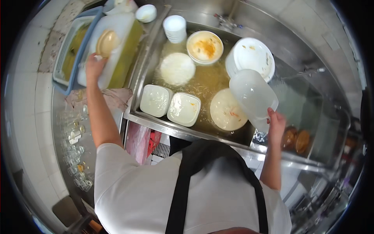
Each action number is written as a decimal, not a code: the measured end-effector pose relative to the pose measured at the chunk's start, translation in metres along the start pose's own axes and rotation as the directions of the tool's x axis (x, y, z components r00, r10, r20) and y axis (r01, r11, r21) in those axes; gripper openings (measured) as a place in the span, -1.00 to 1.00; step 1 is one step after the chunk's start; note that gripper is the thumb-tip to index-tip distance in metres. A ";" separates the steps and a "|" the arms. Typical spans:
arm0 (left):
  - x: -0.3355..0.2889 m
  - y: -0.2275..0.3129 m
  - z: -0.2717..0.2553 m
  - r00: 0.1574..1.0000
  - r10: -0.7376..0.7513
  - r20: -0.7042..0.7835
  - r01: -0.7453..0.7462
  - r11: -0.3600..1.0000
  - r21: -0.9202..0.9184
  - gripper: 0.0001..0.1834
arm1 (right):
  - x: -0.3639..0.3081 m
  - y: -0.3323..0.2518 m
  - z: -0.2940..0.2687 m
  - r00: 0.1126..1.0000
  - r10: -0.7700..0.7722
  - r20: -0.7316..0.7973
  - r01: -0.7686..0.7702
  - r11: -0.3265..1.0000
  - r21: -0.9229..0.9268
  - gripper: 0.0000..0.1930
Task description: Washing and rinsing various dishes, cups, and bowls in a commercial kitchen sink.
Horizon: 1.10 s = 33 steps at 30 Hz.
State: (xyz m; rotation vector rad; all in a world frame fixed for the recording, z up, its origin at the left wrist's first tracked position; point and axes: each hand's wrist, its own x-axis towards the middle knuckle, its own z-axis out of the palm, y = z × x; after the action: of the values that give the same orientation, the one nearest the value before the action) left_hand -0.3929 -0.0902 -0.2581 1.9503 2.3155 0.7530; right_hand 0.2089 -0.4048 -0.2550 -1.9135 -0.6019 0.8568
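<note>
Cloudy water (pixel 212 80) fills the steel sink (pixel 159 125). Over its right edge, fingers of the right hand (pixel 276 124) clamp a translucent container (pixel 253 93) by one end, probably because thin rims suit pinching; past the left edge, the left hand (pixel 94 69) is beside a beige bowl (pixel 108 43), finger closure unclear

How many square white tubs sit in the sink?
2: the left tub in the near left corner of the sink, the right tub directly beside it. More may be hidden underneath.
</note>
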 end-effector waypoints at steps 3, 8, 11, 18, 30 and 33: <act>0.004 0.054 0.008 0.994 -0.059 -0.096 0.074 0.983 0.168 -0.30 | -0.002 0.016 -0.034 0.998 0.065 -0.024 -0.066 0.997 -0.027 -0.68; -0.098 0.214 0.115 0.878 0.434 0.201 -0.289 0.816 -0.500 -0.65 | -0.013 0.030 -0.049 0.985 0.067 -0.157 -0.027 0.969 0.247 -0.75; -0.195 0.251 0.271 0.452 0.452 0.769 -0.435 0.864 -0.252 -0.71 | -0.013 0.046 -0.053 0.984 0.076 -0.159 -0.022 0.948 0.317 -0.77; -0.257 0.283 0.360 0.270 0.442 0.855 -0.685 0.713 -0.152 -0.67 | -0.027 0.059 -0.053 0.936 0.200 -0.288 -0.056 0.895 0.442 -0.78; -0.234 0.277 0.310 0.489 0.565 0.664 -0.559 0.788 -0.258 -0.44 | -0.026 0.065 -0.060 0.976 0.148 -0.161 -0.088 0.940 0.330 -0.75; -0.206 0.261 0.280 0.600 0.454 0.659 0.000 0.824 -0.567 -0.46 | -0.026 0.058 -0.052 0.988 0.147 -0.047 -0.130 0.957 0.259 -0.78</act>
State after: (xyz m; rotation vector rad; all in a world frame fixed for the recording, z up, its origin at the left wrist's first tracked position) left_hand -0.0188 -0.1591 -0.4668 1.8028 1.1864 0.3388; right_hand 0.2358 -0.4774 -0.2811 -1.7553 -0.3030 0.9094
